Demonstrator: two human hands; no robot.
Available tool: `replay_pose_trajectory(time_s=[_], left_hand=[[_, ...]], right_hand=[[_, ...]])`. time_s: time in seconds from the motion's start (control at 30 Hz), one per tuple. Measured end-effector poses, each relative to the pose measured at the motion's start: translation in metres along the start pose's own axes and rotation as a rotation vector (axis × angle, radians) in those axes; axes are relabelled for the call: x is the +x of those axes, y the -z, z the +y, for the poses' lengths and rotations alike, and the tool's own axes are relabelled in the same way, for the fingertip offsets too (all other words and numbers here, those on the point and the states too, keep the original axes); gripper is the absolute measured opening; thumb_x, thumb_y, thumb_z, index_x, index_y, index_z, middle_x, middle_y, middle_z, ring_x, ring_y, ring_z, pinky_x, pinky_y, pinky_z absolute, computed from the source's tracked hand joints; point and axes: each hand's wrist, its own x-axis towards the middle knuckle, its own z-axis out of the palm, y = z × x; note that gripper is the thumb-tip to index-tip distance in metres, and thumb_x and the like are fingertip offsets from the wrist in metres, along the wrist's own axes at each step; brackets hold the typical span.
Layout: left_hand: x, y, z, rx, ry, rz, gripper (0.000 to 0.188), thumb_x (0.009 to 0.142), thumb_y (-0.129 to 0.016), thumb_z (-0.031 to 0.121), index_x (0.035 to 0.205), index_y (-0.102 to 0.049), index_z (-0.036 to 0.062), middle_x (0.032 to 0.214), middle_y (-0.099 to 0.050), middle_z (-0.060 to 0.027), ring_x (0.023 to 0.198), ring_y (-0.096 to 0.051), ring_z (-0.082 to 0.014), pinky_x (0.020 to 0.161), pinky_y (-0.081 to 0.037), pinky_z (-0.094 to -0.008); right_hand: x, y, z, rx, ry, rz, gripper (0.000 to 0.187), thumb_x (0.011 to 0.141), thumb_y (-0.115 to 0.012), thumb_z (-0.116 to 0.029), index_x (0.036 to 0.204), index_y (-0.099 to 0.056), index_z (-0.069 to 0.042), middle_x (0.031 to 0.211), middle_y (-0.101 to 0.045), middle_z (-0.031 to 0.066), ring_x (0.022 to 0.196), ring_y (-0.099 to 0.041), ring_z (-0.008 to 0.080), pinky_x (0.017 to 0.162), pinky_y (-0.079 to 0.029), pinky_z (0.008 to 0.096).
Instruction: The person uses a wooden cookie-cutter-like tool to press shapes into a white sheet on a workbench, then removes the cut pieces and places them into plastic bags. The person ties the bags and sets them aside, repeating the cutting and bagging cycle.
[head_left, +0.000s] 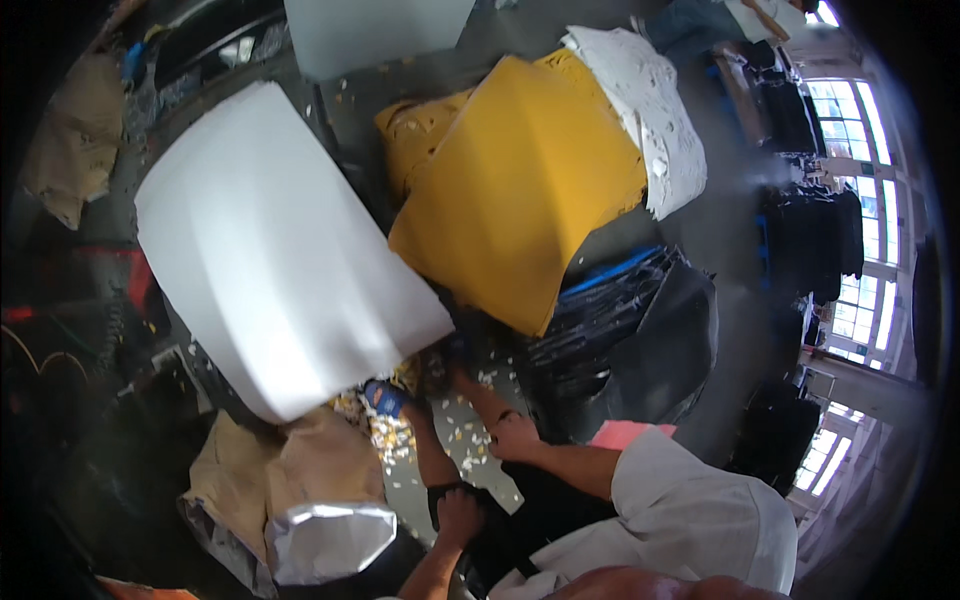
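Observation:
My left hand [460,515] is closed at the hem of my black shorts [541,492], near the left knee, gripping the cloth. Also closed, my right hand [515,436] holds the shorts' edge at the other knee; its fingertips are partly hidden. Beyond my feet a large white sheet [255,240] lies curved and glossy, its near edge close to my blue sandal [385,398]. To its right a stack of yellow sheets [520,180] fans out, with white sheets [655,120] behind. A pile of black sheets [640,350] stands nearer, right of my legs.
Small white and yellow scraps [395,435] litter the floor round my feet. Brown paper sacks [325,465] stand at my left, one open with a pale lining. Another brown sack [80,140] is far left. A person [690,22] is at the far right, near windows [840,120].

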Motion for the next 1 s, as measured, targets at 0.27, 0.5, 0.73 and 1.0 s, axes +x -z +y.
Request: replay_pose_trajectory(time_s=[0.27, 0.5, 0.73, 1.0], left_hand=[[-0.004, -0.006, -0.022, -0.212, 0.144, 0.268, 0.028, 0.081, -0.073, 0.034, 0.093, -0.067, 0.0094, 0.107, -0.063, -0.0147, 0.104, -0.059, -0.0341, 0.084, -0.05, -0.0494], [-0.016, -0.012, -0.008, -0.251, 0.199, 0.266, 0.02, 0.079, -0.073, 0.026, 0.086, -0.063, 0.0096, 0.092, -0.058, -0.0096, 0.092, -0.056, -0.0311, 0.076, -0.046, -0.0459], [-0.007, -0.007, -0.005, -0.135, 0.189, 0.494, 0.015, 0.081, -0.07, 0.024, 0.087, -0.067, 0.0106, 0.09, -0.059, -0.0086, 0.093, -0.056, -0.0301, 0.079, -0.044, -0.0475], [-0.015, -0.029, 0.006, -0.241, 0.201, 0.175, 0.021, 0.08, -0.07, 0.032, 0.084, -0.069, 0.0111, 0.092, -0.061, -0.0088, 0.095, -0.057, -0.0277, 0.082, -0.044, -0.0459]], right_hand=[[0.138, -0.023, 0.045, 0.447, -0.014, 0.14, 0.028, 0.08, -0.067, -0.035, 0.089, -0.072, -0.009, 0.093, -0.07, 0.02, 0.092, -0.068, 0.0416, 0.079, -0.054, 0.0513], [0.306, -0.011, 0.043, 0.71, -0.159, 0.211, 0.045, 0.076, -0.077, -0.033, 0.102, -0.067, 0.003, 0.092, -0.072, 0.0197, 0.089, -0.069, 0.0361, 0.08, -0.053, 0.0427], [0.298, -0.002, 0.027, 0.378, -0.218, 0.18, 0.039, 0.081, -0.071, -0.033, 0.093, -0.068, 0.005, 0.088, -0.072, 0.0245, 0.086, -0.072, 0.0368, 0.073, -0.055, 0.0461], [0.269, 0.093, -0.007, 1.129, -0.179, -0.445, 0.025, 0.091, -0.066, -0.024, 0.075, -0.062, -0.005, 0.061, -0.051, 0.0024, 0.048, -0.044, 0.0139, 0.046, -0.034, 0.0312]])
